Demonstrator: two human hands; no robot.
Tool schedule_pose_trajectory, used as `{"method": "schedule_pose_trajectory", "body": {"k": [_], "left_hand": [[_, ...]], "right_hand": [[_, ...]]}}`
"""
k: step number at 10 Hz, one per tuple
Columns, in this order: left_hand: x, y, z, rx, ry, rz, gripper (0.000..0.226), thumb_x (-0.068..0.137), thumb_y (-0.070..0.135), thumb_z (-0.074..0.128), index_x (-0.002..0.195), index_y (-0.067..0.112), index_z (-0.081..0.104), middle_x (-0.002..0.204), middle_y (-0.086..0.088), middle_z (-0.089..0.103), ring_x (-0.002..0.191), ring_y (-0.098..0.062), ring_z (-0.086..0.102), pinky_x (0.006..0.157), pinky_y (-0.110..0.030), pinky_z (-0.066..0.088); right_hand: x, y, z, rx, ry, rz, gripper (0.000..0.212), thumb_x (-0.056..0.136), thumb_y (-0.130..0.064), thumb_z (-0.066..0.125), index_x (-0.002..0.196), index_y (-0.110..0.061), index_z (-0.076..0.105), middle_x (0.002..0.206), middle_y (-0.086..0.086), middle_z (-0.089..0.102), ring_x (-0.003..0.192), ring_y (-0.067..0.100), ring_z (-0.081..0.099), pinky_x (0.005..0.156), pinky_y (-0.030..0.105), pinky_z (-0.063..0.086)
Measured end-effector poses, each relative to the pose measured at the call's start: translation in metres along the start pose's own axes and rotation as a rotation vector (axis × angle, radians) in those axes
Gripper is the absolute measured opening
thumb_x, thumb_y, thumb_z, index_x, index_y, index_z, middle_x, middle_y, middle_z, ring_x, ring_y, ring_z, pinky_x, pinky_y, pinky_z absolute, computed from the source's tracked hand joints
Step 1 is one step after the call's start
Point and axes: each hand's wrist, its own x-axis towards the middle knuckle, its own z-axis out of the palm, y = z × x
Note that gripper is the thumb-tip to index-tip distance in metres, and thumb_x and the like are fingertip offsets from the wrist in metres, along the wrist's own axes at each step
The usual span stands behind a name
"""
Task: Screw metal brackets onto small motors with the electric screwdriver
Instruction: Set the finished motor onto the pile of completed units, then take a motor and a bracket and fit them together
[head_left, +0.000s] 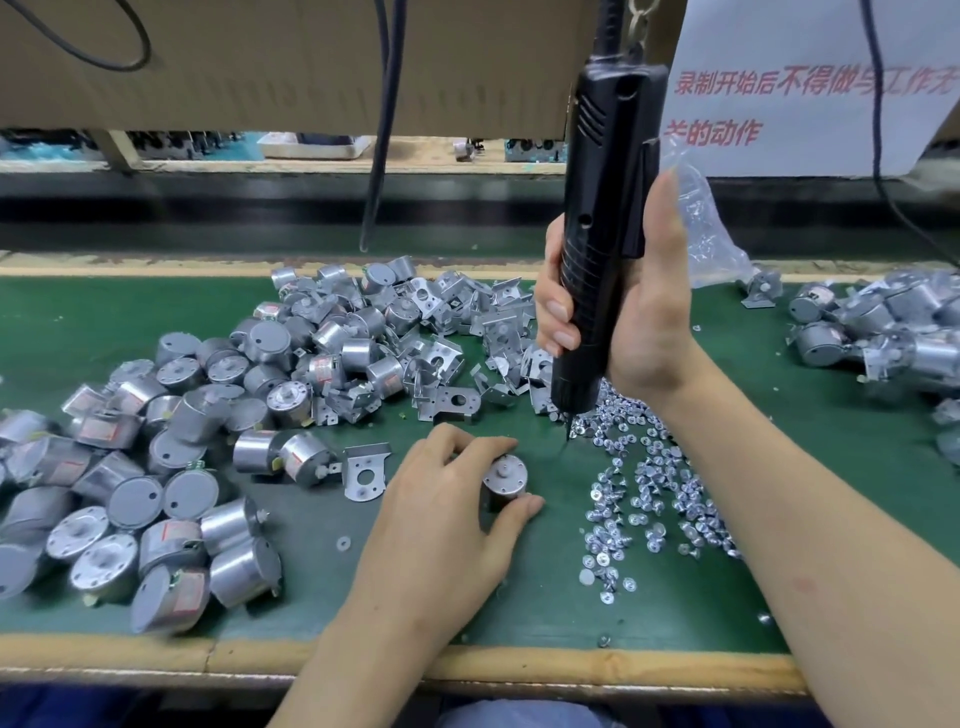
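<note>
One upright motor (505, 480) on green mat (545, 587), left hand (441, 499) pinching it, lower body hidden behind thumb, right hand (639, 322) wrapped round electric screwdriver (602, 234), cable cut off at top edge, bit tip blurred beside screws (644, 483), loose bracket (365, 470) just left, open mat along near edge.
</note>
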Motion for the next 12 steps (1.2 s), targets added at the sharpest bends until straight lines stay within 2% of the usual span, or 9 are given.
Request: {"method": "schedule_pose_trajectory", "body": {"k": [2,5,8,12], "left_hand": [[0.0000,0.0020,0.0012,-0.041,0.044,-0.013,0.046,0.078,0.056,0.072,0.114,0.030,0.065,0.098,0.015,0.053,0.086,-0.008,0.052,0.078,-0.023,0.043],[-0.0005,0.0012,-0.0003,-0.074,0.042,-0.015,0.041,0.079,0.047,0.076,0.114,0.029,0.065,0.100,0.017,0.057,0.087,-0.007,0.050,0.082,-0.027,0.045],[-0.0011,0.0022,-0.0009,-0.075,0.042,-0.016,0.039,0.080,0.047,0.075,0.113,0.030,0.064,0.098,0.019,0.056,0.085,-0.007,0.048,0.080,-0.026,0.045],[-0.0012,0.0013,-0.0005,-0.070,0.039,-0.012,0.039,0.080,0.048,0.074,0.114,0.030,0.064,0.099,0.019,0.055,0.086,-0.006,0.047,0.080,-0.024,0.043]], "right_hand": [[-0.0001,-0.0007,0.0007,-0.026,0.003,-0.007,0.076,0.064,-0.090,0.050,0.082,-0.016,0.054,0.060,-0.001,0.045,0.045,0.017,0.038,0.050,0.029,0.035],[-0.0015,-0.0025,0.0038,0.015,-0.034,-0.016,0.076,0.062,-0.089,0.051,0.082,-0.016,0.054,0.058,0.001,0.046,0.044,0.018,0.038,0.049,0.027,0.037],[-0.0010,-0.0007,0.0002,-0.036,0.011,-0.012,0.077,0.065,-0.090,0.050,0.083,-0.015,0.053,0.060,0.000,0.045,0.044,0.017,0.039,0.049,0.027,0.037],[-0.0027,-0.0046,0.0027,-0.005,-0.016,-0.020,0.075,0.065,-0.086,0.045,0.084,-0.014,0.053,0.059,0.000,0.045,0.045,0.017,0.037,0.049,0.028,0.035]]}}
